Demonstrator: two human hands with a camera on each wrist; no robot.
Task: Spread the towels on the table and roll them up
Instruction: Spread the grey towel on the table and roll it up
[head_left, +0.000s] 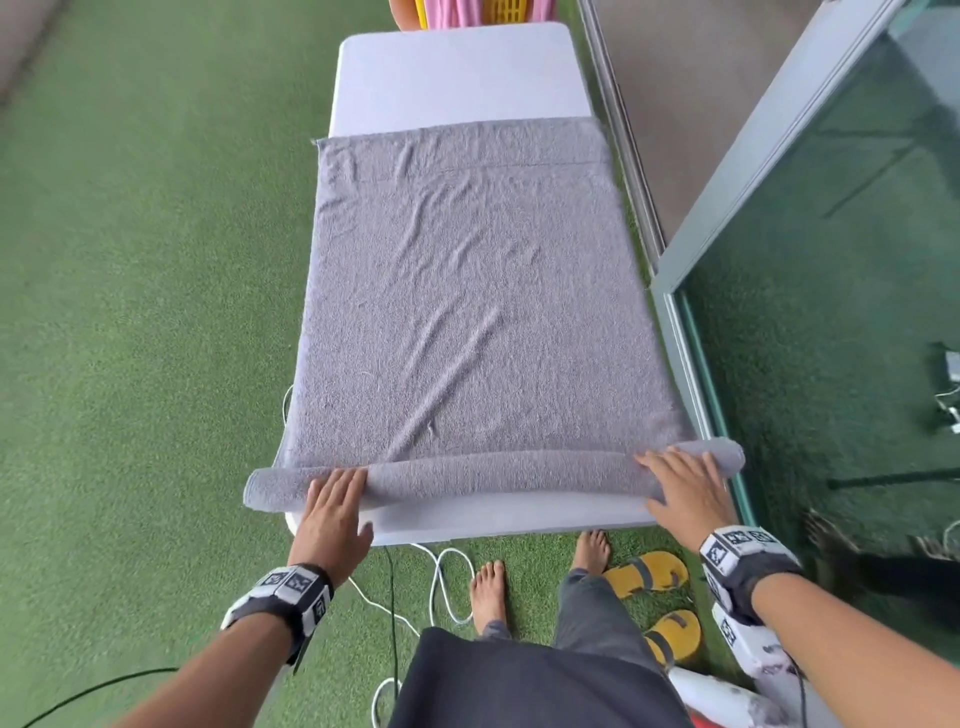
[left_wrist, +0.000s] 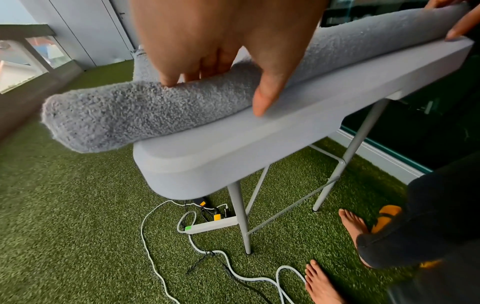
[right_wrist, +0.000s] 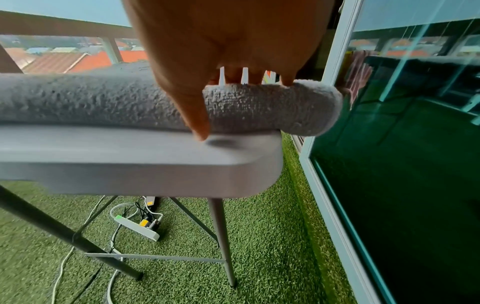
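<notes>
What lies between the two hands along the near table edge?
Only the rolled part of the towel spans from left hand to right hand, on the table; the head view shows it.

Grey towel (head_left: 467, 291) flat along white table (head_left: 457, 73), near end rolled.

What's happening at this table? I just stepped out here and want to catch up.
A person is rolling up a grey terry towel spread over a white folding table. The left hand and right hand rest on the rolled part at the near edge, thumbs behind it. Only the first stretch is rolled; most of it lies flat.
</notes>
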